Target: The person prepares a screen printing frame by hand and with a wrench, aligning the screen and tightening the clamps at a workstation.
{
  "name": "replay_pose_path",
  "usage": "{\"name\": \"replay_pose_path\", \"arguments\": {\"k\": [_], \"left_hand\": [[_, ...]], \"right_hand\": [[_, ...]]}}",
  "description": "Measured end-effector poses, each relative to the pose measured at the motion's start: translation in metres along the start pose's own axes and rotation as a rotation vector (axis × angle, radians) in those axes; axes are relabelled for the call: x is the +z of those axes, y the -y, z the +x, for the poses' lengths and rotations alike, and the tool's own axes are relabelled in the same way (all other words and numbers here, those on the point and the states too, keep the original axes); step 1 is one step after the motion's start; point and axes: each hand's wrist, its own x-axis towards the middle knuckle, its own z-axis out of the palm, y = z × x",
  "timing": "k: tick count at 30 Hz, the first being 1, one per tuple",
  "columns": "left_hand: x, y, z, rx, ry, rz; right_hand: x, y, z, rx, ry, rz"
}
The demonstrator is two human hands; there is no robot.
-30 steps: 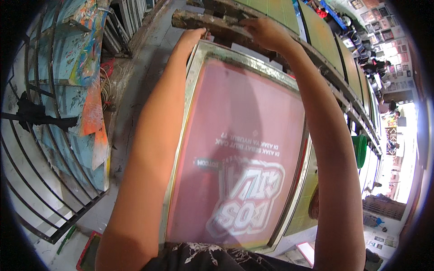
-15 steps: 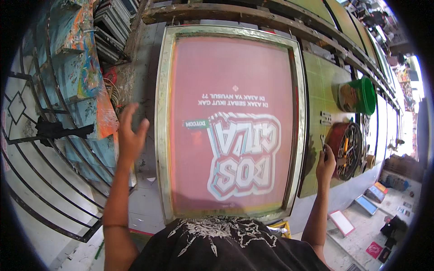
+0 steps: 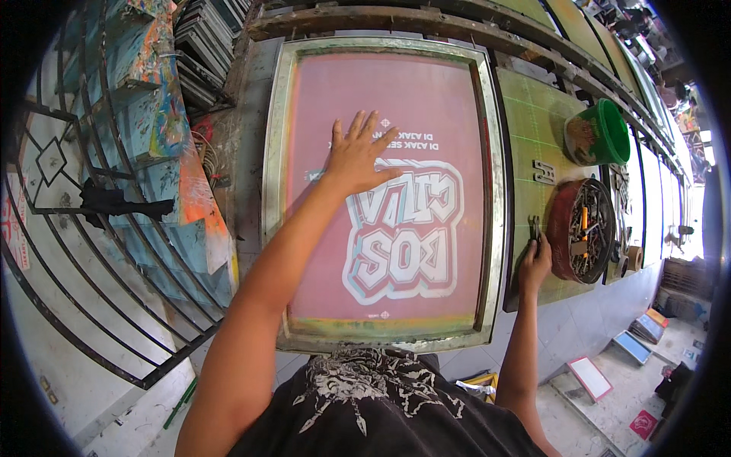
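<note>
Rectangular pink printing screen (image 3: 384, 190) in a pale metal frame (white-and-grey block lettering) flat on the table.

A green bucket (image 3: 601, 131) sits beyond a round rusty tin (image 3: 582, 230) of what look like tools, while stacked frames (image 3: 199, 47) and a black metal grille (image 3: 84, 251) stand left.
</note>
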Motion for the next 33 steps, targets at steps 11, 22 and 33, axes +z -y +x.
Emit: {"name": "replay_pose_path", "arguments": {"k": [11, 22, 33], "left_hand": [[0.006, -0.002, -0.005, 0.004, 0.027, 0.022], [-0.012, -0.020, -0.015, 0.001, -0.240, -0.051], [-0.030, -0.115, -0.263, 0.338, 0.464, -0.196]], "right_hand": [[-0.001, 0.003, -0.007, -0.014, 0.041, -0.085], [0.006, -0.008, 0.004, -0.088, -0.052, -0.210], [0.010, -0.010, -0.002, -0.119, -0.090, -0.209]]}}
